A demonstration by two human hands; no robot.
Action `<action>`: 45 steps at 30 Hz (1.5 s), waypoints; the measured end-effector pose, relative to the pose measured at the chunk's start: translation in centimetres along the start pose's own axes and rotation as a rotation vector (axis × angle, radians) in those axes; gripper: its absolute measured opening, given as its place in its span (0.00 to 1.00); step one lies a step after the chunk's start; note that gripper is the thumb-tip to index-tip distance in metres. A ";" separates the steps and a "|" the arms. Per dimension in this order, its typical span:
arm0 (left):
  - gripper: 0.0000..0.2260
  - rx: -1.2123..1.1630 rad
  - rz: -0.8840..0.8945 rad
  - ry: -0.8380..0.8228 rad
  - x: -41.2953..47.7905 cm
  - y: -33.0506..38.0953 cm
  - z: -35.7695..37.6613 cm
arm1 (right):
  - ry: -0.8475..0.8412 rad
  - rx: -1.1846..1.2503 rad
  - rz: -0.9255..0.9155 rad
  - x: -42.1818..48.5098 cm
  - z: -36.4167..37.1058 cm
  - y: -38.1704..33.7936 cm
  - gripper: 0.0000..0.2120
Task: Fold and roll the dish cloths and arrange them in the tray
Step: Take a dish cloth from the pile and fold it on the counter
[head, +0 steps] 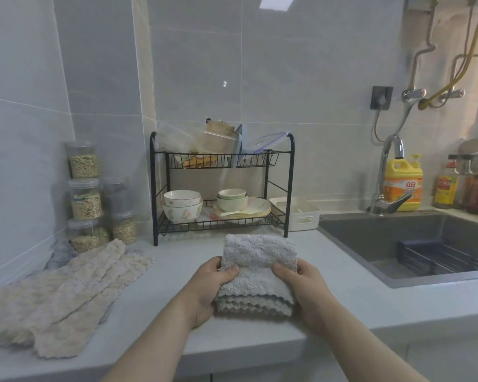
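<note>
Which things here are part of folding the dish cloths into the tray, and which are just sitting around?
Part of the job: grey cloth held by left hand and right hand; cream cloths; white tray.

Just sitting around: dish rack, bowls, jars, detergent bottle, sink.

We see two bare forearms rising from the lower edge of the frame, one from the lower left, one from the lower right. No sleeve covers either as far as the frame shows. Our left hand and right hand wear no gloves, and no rings or watch show on the visible sides. The fingernails look short and plain.
</note>
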State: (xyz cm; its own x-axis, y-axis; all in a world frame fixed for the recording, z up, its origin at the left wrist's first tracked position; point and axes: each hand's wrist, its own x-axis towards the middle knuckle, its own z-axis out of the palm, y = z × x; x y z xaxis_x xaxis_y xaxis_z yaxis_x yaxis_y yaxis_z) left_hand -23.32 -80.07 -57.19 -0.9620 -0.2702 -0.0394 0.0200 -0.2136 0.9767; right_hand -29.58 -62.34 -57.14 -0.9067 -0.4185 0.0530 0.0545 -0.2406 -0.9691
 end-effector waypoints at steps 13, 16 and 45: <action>0.14 -0.104 -0.030 -0.041 0.2 0.3 -0.4 | -0.052 0.169 -0.002 0.6 -0.7 -0.1 0.21; 0.15 -0.132 -0.031 -0.063 0.0 0.6 -0.2 | -0.062 0.194 -0.002 0.6 -0.7 -0.1 0.23; 0.26 0.376 0.194 0.127 -0.5 -0.6 -0.7 | 0.027 -0.565 -0.094 0.7 -0.4 0.8 0.24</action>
State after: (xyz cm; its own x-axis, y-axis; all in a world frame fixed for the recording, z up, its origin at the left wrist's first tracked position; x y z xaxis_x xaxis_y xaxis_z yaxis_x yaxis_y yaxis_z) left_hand -22.65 -80.45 -57.86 -0.9087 -0.3897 0.1494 0.0736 0.2028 0.9765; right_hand -30.32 -62.51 -58.01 -0.9075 -0.3939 0.1457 -0.2518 0.2329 -0.9393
